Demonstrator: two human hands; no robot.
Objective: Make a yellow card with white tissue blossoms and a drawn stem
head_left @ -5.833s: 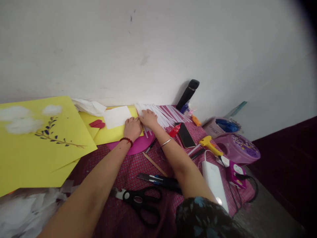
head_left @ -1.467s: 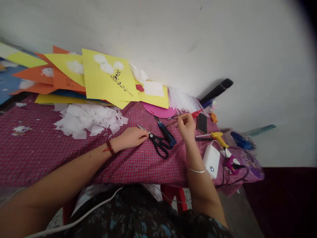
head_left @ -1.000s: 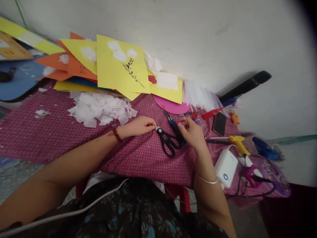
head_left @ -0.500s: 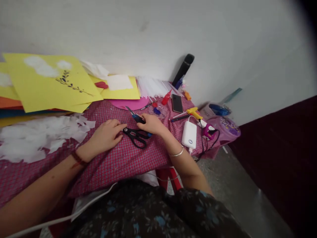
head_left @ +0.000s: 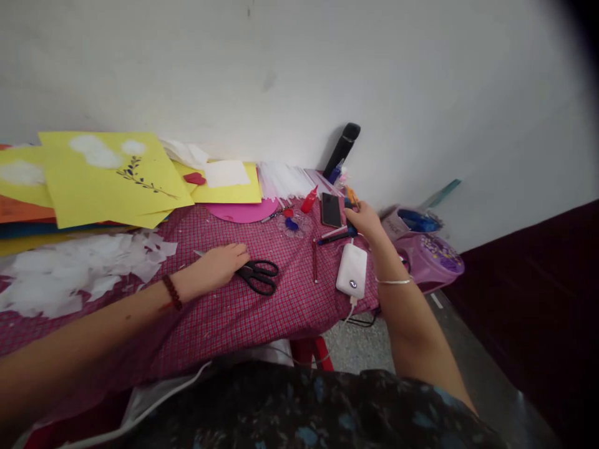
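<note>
My left hand point(head_left: 222, 267) is closed over the black-handled scissors point(head_left: 262, 277) on the checked cloth. Their two handle loops stick out to the right of my fingers, and a blade tip shows beyond the hand on the left. At the right end of the table, my right hand point(head_left: 367, 221) is closed on dark blue-handled scissors point(head_left: 350, 221), mostly hidden by the fingers. Close by lie a phone point(head_left: 331, 210), a dark blue pen point(head_left: 334, 237) and a white power bank point(head_left: 352, 269) with a cable.
Yellow sheets point(head_left: 112, 187) and torn white paper point(head_left: 70, 268) cover the left. Glue sticks point(head_left: 285, 179), a pink oval point(head_left: 243, 212), a red bottle point(head_left: 309, 199) and a paint dish point(head_left: 299, 224) sit at the back. A black microphone point(head_left: 341, 149) leans on the wall; a purple tub point(head_left: 433, 259) stands right.
My right hand has moved right with the blue-handled scissors, off the middle of the cloth, and a red pencil there is now uncovered. My left hand has shifted onto the black scissors.
</note>
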